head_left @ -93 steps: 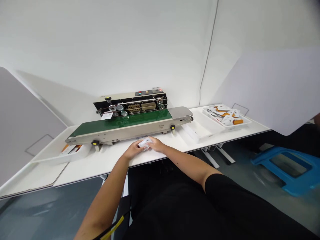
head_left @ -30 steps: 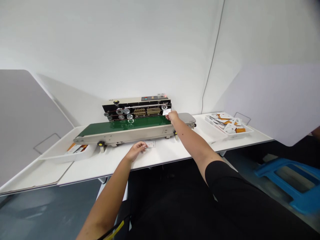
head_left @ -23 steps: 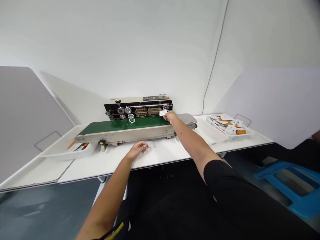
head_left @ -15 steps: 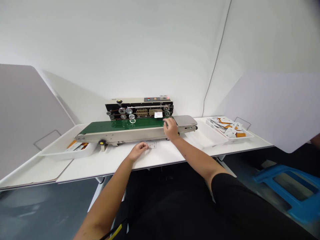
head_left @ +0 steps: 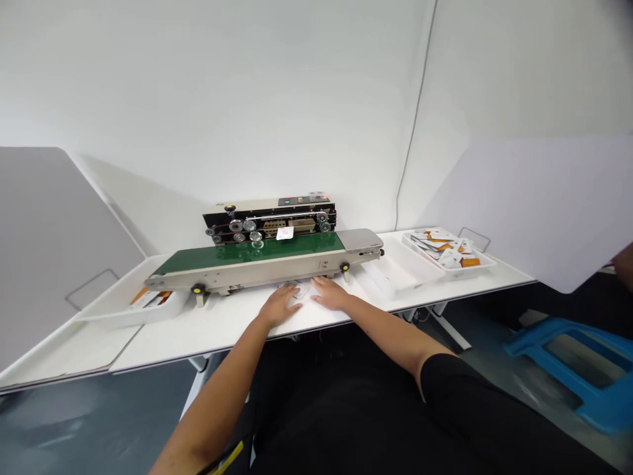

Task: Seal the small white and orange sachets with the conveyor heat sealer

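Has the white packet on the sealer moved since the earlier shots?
Yes. The white packet has moved left along the band sealer, from near the sealer's right-hand wheels to about the middle of its sealing head.

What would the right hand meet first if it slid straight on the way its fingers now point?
The right hand would probably meet the small flat packet lying on the white table, just ahead of its fingertips and beside the left hand. Depth is hard to judge from this view.

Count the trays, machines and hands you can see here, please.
White trays: 3
Conveyor sealing machine: 1
Hands: 2, the left hand and the right hand
Total: 6
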Demonstrator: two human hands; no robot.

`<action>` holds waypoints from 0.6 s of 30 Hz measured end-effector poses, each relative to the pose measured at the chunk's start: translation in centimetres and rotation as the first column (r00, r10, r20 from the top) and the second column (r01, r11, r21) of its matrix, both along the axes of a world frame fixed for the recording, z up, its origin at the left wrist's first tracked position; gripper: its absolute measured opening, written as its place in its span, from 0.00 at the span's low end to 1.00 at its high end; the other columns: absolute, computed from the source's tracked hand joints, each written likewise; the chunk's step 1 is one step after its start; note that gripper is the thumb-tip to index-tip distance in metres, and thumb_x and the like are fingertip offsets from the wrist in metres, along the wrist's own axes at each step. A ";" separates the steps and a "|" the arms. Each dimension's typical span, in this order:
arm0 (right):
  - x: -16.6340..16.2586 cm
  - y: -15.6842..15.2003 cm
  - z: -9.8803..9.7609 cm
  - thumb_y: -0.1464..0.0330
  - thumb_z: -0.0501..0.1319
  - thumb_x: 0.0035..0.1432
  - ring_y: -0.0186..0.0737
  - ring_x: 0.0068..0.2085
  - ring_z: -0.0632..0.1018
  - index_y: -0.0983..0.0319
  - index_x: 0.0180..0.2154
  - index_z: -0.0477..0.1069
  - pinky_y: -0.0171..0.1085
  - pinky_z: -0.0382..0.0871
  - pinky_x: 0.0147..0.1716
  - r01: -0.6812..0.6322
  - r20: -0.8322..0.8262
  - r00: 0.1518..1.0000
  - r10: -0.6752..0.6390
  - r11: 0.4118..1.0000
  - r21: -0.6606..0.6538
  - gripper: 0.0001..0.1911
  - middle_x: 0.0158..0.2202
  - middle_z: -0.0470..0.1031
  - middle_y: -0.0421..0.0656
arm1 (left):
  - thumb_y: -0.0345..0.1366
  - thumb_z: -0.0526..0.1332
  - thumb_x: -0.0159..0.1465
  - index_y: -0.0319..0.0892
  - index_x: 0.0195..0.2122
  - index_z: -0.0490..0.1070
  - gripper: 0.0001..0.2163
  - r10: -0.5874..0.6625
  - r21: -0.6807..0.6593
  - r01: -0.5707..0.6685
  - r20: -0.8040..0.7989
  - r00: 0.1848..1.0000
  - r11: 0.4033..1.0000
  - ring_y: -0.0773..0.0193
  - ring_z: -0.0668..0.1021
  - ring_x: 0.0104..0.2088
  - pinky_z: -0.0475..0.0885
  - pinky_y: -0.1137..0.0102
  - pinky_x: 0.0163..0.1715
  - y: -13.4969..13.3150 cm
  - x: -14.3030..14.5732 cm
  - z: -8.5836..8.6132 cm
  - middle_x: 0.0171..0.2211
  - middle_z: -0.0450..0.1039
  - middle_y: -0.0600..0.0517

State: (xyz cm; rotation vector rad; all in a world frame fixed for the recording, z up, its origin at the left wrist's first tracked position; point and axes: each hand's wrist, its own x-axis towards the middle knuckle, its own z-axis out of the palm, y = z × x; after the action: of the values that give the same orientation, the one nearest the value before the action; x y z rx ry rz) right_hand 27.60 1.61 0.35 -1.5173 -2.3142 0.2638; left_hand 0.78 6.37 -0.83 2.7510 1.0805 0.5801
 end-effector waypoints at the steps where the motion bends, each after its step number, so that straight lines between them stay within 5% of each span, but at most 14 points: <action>1: -0.2 0.2 0.0 0.51 0.56 0.71 0.60 0.75 0.59 0.65 0.73 0.57 0.55 0.54 0.73 0.039 0.001 0.999 -0.039 0.999 -0.005 0.39 0.75 0.56 0.56 | 0.53 0.61 0.69 0.47 0.65 0.73 0.27 -0.013 0.012 0.012 0.012 1.000 1.000 0.43 0.70 0.68 0.63 0.48 0.70 0.0 0.0 0.0 0.68 0.70 0.44; 11: -1.7 1.1 -0.1 0.52 0.54 0.73 0.60 0.72 0.64 0.67 0.72 0.60 0.53 0.60 0.70 0.051 0.036 0.998 -0.051 0.999 -0.005 0.36 0.73 0.59 0.59 | 0.51 0.65 0.66 0.46 0.60 0.77 0.24 0.024 0.036 -0.027 0.072 0.997 0.999 0.39 0.70 0.68 0.62 0.44 0.69 0.1 0.0 -0.1 0.66 0.72 0.43; 18: -5.1 3.6 1.2 0.58 0.51 0.76 0.56 0.60 0.78 0.64 0.59 0.74 0.49 0.71 0.59 0.100 0.065 0.993 -0.095 0.992 -0.076 0.23 0.59 0.77 0.58 | 0.48 0.65 0.67 0.45 0.62 0.76 0.24 0.001 0.036 -0.003 0.066 0.998 0.999 0.42 0.73 0.66 0.65 0.46 0.68 0.2 -0.1 -0.3 0.65 0.73 0.42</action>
State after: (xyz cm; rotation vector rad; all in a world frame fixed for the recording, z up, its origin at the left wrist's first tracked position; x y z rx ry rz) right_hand 22.48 5.23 1.56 -1.6944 -2.2926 0.2905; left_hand 0.69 6.62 -1.11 2.7408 1.0684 0.6921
